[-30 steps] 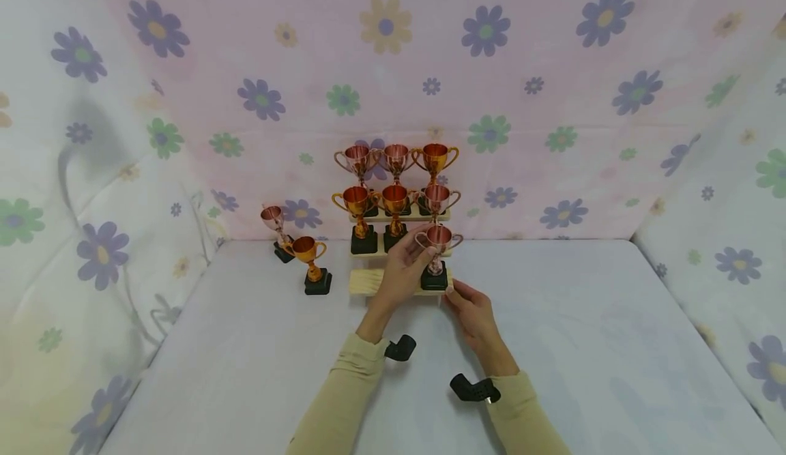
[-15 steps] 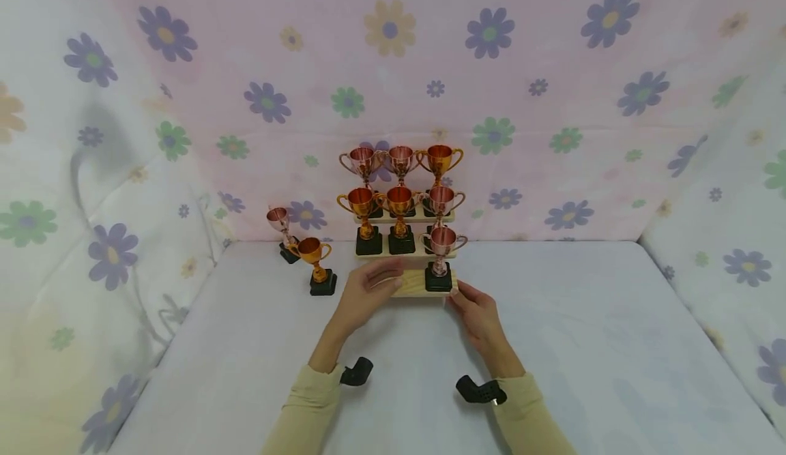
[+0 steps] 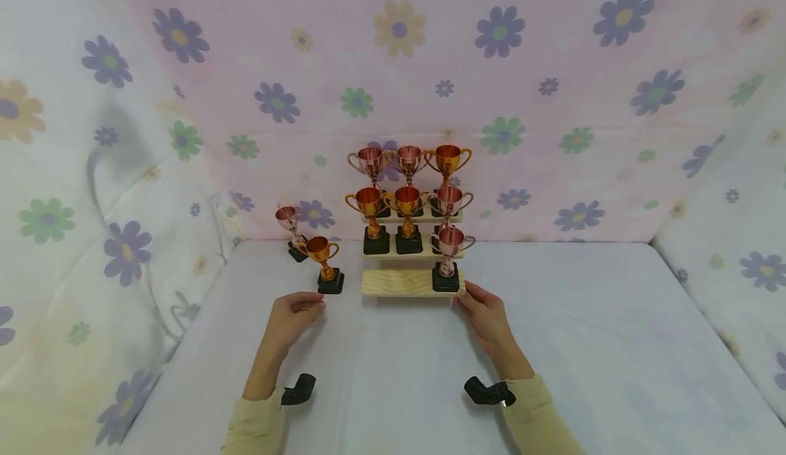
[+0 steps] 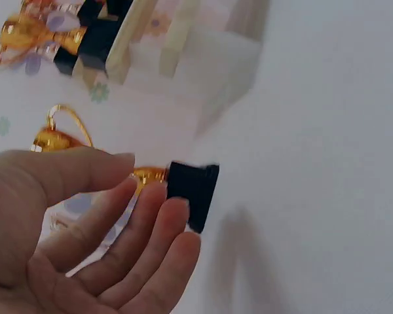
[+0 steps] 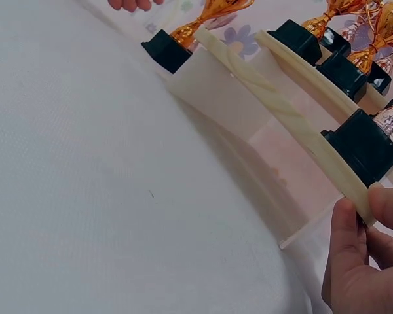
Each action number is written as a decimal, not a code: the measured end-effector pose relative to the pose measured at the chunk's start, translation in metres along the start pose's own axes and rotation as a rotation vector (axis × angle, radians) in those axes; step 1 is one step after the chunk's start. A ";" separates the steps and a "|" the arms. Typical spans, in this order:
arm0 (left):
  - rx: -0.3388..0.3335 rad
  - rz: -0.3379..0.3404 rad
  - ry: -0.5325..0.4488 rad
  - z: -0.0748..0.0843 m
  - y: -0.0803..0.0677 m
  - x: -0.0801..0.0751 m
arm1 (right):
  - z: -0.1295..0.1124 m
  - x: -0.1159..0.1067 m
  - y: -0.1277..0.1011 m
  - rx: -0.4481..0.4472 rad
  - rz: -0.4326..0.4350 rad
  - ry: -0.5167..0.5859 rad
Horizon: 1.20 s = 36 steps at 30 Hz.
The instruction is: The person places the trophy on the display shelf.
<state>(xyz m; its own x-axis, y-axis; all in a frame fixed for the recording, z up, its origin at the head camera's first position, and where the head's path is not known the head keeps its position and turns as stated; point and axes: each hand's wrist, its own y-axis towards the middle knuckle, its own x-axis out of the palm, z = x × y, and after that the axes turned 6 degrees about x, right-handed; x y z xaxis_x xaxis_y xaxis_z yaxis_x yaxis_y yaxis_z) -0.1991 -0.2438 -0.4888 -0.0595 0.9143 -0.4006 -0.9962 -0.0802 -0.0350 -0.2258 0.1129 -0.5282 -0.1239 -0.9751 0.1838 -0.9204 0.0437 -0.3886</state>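
My left hand (image 3: 291,320) is held just in front of a gold trophy cup (image 3: 319,249) that stands on the table on a black base. In the left wrist view its fingers (image 4: 150,226) are loosely bent and hide part of that cup's stem; they hold nothing. My right hand (image 3: 488,317) pinches the right end of the lowest step of a wooden tiered stand (image 3: 399,283), thumb above and fingers below. On that same step, at its right end, a rose-coloured trophy cup (image 3: 451,242) stands upright.
Behind the gold cup is another rose-coloured trophy cup (image 3: 286,219), tilted in the head view. Several gold and rose cups fill the two upper steps (image 3: 393,256) of the stand. Flowered cloth (image 3: 552,182) closes off the back and sides of the white table (image 3: 577,346).
My left hand has let go of the rose cup on the lowest step and moved left, down to the gold cup on the table. The right hand keeps its grip on the stand.
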 end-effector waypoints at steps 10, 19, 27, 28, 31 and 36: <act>0.031 0.331 -0.224 0.000 0.019 -0.005 | -0.001 -0.005 -0.002 0.001 -0.023 0.005; 0.225 0.378 -0.425 0.000 0.036 0.013 | 0.001 -0.005 0.000 -0.016 -0.013 0.022; 0.269 0.397 -0.571 0.000 0.040 0.023 | 0.001 -0.003 0.001 -0.019 -0.011 0.030; 0.281 0.407 -0.568 0.000 0.041 0.024 | 0.001 -0.003 0.001 -0.013 -0.007 0.032; 0.314 0.432 -0.567 0.000 0.043 0.027 | 0.002 -0.003 0.001 -0.020 -0.011 0.041; 0.354 0.407 -0.578 0.000 0.045 0.031 | 0.002 -0.002 0.001 -0.037 -0.017 0.048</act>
<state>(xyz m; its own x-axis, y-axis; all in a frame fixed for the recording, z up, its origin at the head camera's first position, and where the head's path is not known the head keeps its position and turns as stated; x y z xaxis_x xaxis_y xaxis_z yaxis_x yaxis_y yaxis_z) -0.2461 -0.2192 -0.5028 -0.3514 0.9092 0.2233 -0.8443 -0.4108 0.3442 -0.2257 0.1146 -0.5313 -0.1248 -0.9642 0.2339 -0.9356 0.0359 -0.3512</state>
